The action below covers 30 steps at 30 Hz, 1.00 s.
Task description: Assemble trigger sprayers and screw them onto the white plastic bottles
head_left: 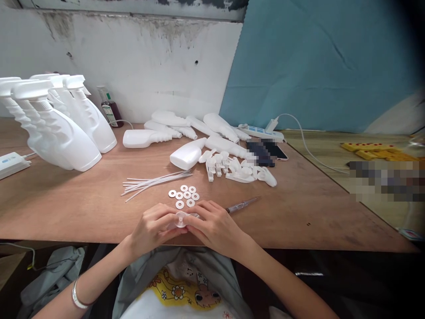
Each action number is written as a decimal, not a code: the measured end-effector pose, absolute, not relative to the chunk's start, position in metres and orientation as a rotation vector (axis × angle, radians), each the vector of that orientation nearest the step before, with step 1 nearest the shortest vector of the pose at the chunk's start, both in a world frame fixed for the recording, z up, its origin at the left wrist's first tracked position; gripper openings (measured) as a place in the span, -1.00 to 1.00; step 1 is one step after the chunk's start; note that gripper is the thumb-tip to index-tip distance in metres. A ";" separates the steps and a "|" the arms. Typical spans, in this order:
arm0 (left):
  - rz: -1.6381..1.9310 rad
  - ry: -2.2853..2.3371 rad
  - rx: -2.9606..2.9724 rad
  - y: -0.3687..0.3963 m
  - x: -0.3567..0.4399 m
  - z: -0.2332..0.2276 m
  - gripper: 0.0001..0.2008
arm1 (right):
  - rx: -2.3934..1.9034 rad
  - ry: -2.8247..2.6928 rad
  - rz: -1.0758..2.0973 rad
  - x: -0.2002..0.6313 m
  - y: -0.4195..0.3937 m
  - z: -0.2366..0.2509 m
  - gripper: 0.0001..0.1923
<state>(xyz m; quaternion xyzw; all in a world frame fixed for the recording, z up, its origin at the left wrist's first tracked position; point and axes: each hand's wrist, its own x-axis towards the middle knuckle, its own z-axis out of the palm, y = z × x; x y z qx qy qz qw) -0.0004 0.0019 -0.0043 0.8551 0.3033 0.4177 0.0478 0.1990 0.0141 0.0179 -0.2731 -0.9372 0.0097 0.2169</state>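
Both my hands meet at the table's near edge around a small white spray nozzle cap (181, 219). My left hand (153, 228) grips it from the left and my right hand (212, 225) from the right, fingertips pressing on it. Just beyond my fingers lie several white washers (184, 195). A bundle of thin white dip tubes (153, 181) lies to the left of them. A pile of white trigger heads (237, 168) sits farther back on the right. A slim pen-like tool (241, 204) rests beside my right hand.
Assembled white spray bottles (66, 128) stand at the far left; empty bottles (186, 128) lie at the back centre. A small dark bottle (109, 108), two phones (265, 151), a power strip (260, 131) and a white box (11, 163) are on the brown table (315, 208). Yellow pieces (375, 150) lie far right.
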 end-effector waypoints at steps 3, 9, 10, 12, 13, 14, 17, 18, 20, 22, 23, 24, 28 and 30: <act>1.237 0.900 2.632 0.004 -0.001 -0.003 -0.84 | -0.756 -2.637 -0.006 0.198 0.015 0.020 -0.81; 1.231 0.877 2.663 0.005 -0.001 -0.004 -0.87 | -0.668 -2.612 0.073 0.199 0.021 0.013 -0.87; 1.228 0.896 2.649 0.004 -0.001 -0.005 -0.89 | -0.644 -2.574 0.124 0.200 0.023 0.010 -0.87; 1.182 0.968 2.585 0.003 0.000 -0.005 -0.87 | -0.621 -2.495 0.245 0.200 0.024 0.003 -0.87; 1.141 1.005 2.552 0.002 0.000 -0.004 -0.85 | -0.622 -2.456 0.305 0.201 0.025 0.000 -0.84; 1.092 1.033 2.532 0.001 0.000 -0.002 -0.84 | -0.631 -2.419 0.358 0.201 0.025 -0.002 -0.80; 0.950 1.048 2.554 -0.002 0.000 0.004 -0.84 | -0.650 -2.332 0.461 0.200 0.024 -0.007 -0.66; 0.919 1.043 2.565 -0.002 0.000 0.006 -0.85 | -0.648 -2.316 0.469 0.200 0.024 -0.008 -0.65; 0.884 1.050 2.550 -0.003 0.001 0.009 -0.88 | -0.642 -2.308 0.466 0.199 0.024 -0.008 -0.66; 0.875 1.066 2.508 -0.003 0.003 0.011 -0.89 | -0.647 -2.313 0.466 0.199 0.023 -0.008 -0.67; 0.873 1.065 2.496 -0.003 0.003 0.011 -0.89 | -0.653 -2.324 0.473 0.199 0.023 -0.007 -0.67; 0.872 1.053 2.492 -0.003 0.003 0.012 -0.89 | -0.661 -2.342 0.481 0.199 0.023 -0.007 -0.68; 0.939 1.069 2.506 0.001 -0.011 0.016 -0.83 | -0.687 -2.432 0.429 0.199 0.021 -0.003 -0.75; 0.977 1.331 2.519 0.006 -0.025 0.017 -0.84 | -0.697 -2.459 0.379 0.198 0.021 -0.002 -0.78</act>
